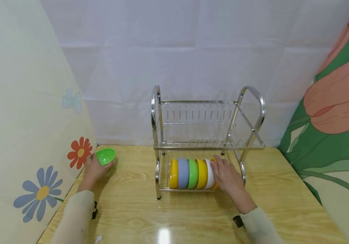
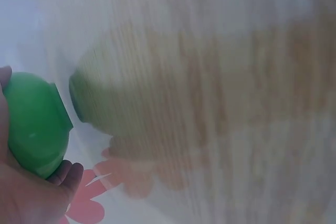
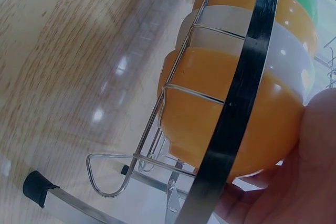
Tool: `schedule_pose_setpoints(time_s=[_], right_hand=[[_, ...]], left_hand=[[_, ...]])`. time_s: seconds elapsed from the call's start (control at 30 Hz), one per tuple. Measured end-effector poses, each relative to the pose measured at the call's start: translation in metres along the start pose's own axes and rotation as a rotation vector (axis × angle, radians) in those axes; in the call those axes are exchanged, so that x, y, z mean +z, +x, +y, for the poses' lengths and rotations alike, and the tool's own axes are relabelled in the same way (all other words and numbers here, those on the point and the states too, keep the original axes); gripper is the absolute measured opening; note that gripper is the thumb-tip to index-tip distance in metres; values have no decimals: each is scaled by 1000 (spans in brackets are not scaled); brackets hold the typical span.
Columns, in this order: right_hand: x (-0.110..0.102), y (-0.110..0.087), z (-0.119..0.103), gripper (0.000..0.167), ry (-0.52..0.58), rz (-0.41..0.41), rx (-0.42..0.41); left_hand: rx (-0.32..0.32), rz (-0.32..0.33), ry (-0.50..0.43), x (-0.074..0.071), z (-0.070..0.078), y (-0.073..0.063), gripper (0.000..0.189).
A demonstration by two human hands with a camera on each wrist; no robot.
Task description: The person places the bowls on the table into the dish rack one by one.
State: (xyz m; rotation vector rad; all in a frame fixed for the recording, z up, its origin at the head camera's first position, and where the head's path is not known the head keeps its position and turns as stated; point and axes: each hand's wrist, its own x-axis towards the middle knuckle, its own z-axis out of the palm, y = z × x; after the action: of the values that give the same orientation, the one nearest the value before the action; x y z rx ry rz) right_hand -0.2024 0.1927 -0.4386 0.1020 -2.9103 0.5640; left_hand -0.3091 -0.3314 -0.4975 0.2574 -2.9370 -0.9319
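At the table's far left corner, my left hand (image 1: 95,171) holds a small green bowl (image 1: 105,156) between thumb and fingers. The left wrist view shows this bowl tipped, its foot facing the glossy table top, where it is mirrored. My right hand (image 1: 227,174) is at the right end of a row of bowls on the rack's lower tier. Its thumb and fingers grip the last yellow-orange bowl (image 3: 194,124), which stands on edge. Beside it in the row are a white bowl (image 1: 210,174), a yellow bowl (image 1: 202,173), a green bowl (image 1: 193,174), a blue-grey bowl (image 1: 183,173) and another yellow bowl (image 1: 173,173).
A two-tier metal dish rack (image 1: 189,148) stands on the wooden table (image 1: 125,203), its curved side frames rising left and right. White cloth (image 1: 177,51) hangs behind it, with flower-printed panels on both sides. A small white scrap (image 1: 98,239) lies near the front edge.
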Motion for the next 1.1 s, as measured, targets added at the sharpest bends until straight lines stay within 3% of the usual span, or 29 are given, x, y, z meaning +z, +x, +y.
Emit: schedule_pose_setpoints(time_s=[0.23, 0.7, 1.1], right_hand=[[0, 1, 1, 65, 0, 1, 11], [-5, -1, 0, 67, 15, -10, 41], [-17, -9, -1, 63, 68, 36, 1]], left_hand=[[23, 31, 3, -4, 1, -8, 119], [77, 72, -5, -17, 17, -28, 113], [213, 148, 27, -20, 31, -48, 106]])
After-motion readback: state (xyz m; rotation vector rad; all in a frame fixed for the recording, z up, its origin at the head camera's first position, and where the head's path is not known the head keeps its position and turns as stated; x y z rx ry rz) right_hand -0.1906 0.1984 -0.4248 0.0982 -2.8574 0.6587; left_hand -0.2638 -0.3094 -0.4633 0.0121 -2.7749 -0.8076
